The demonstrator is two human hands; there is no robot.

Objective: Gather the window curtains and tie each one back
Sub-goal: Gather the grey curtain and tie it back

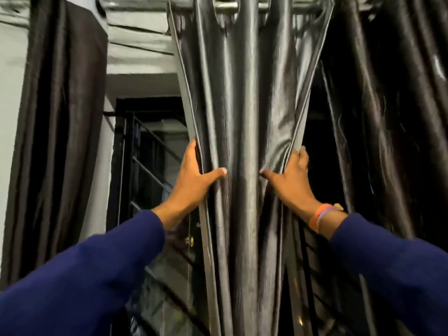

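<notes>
You are looking at three curtains hanging in front of you: a shiny grey middle curtain (244,117), a dark left curtain (60,117) hanging straight by the pale wall (9,93), and a dark right curtain (388,105) falling in loose folds. The middle one is glossy, almost satin-like, and it is hanging from a metal rod (226,5) by round eyelets at the top; its cloth is running down in long, narrow vertical pleats that are narrowing to a waist where you are holding it. You are using two hands. Your left hand (194,175) is wrapping the left hemmed edge of the middle curtain, fingers hidden behind the fabric and thumb lying flat across the front. Your right hand (289,177) is doing the same on the right hemmed edge, thumb pointing inward, so both hands are clamped on the cloth and the two thumbs are sitting near each other but apart, with a few pleats between them. You are wearing two dark blue sleeves, and on your right wrist two bands (320,214), one orange and one pale lilac. Behind the gap at the left, a dark window frame (121,141) with slanted metal bars is showing.
</notes>
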